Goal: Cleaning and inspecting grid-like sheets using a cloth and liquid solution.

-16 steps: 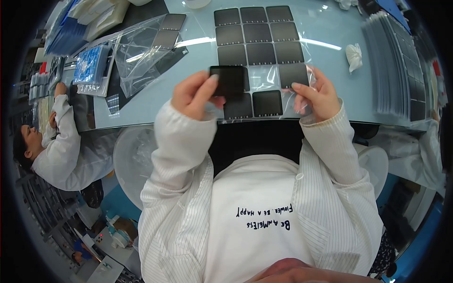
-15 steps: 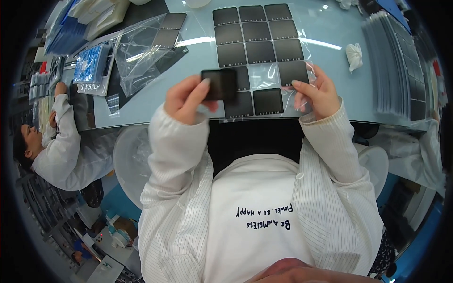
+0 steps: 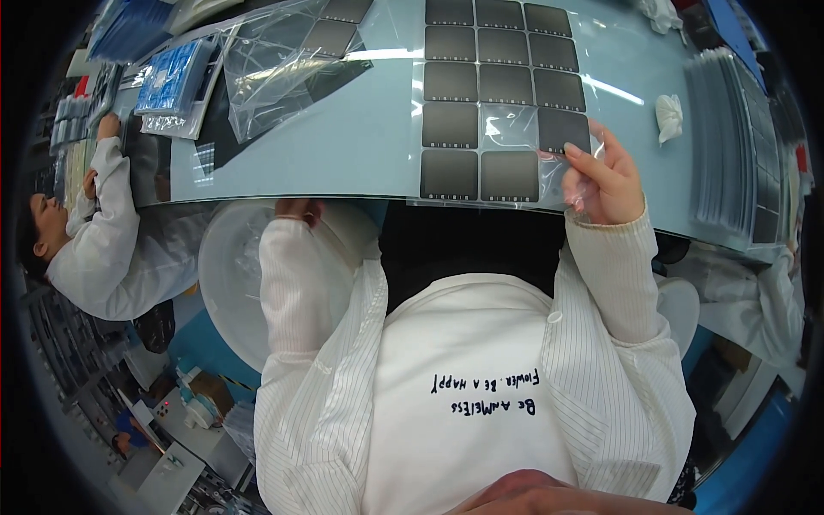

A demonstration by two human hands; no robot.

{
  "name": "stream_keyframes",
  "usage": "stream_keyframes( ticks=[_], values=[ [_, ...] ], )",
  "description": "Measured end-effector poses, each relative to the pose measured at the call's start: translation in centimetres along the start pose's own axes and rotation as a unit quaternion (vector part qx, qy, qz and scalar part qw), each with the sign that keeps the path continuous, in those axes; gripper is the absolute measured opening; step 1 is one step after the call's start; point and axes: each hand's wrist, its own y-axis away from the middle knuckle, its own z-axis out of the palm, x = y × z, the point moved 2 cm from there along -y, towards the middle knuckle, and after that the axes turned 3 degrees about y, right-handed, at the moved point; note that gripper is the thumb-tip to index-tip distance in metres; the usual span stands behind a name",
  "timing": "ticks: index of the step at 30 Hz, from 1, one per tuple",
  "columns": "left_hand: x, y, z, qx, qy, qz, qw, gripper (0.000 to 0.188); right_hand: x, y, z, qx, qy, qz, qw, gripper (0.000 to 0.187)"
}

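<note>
A clear plastic sheet with dark square cards set in rows lies at the table's front edge. One spot in its second row from the front shows only clear plastic. My right hand pinches the sheet's right side, thumb on top by the lower edge of a dark square card and other fingers at the side and beneath. My left hand is below the table edge, above a whitish round tub. The table hides its fingers, so whether it holds anything does not show.
Crumpled clear plastic sheets and a blue pack lie on the left. At right stand a stack of clear sheets and a crumpled white wad. Another person sits far left.
My left hand has moved from over the sheet, where it held a dark square card, down and left below the table edge. My right hand keeps its pinch on the sheet.
</note>
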Motion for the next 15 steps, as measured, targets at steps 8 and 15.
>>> stream_keyframes(
  ticks=[8, 15],
  values=[
    [4.8, -2.4, -2.3, -0.163, -0.083, 0.064, 0.981, 0.031, 0.7, 0.6, 1.1, 0.036, 0.019, -0.023, 0.999, 0.046],
    [2.5, 5.2, 3.8, -0.305, -0.157, 0.126, 0.931, 0.034, 1.0, 1.0, 0.9, 0.050, 0.035, -0.053, 0.997, 0.049]
  ],
)
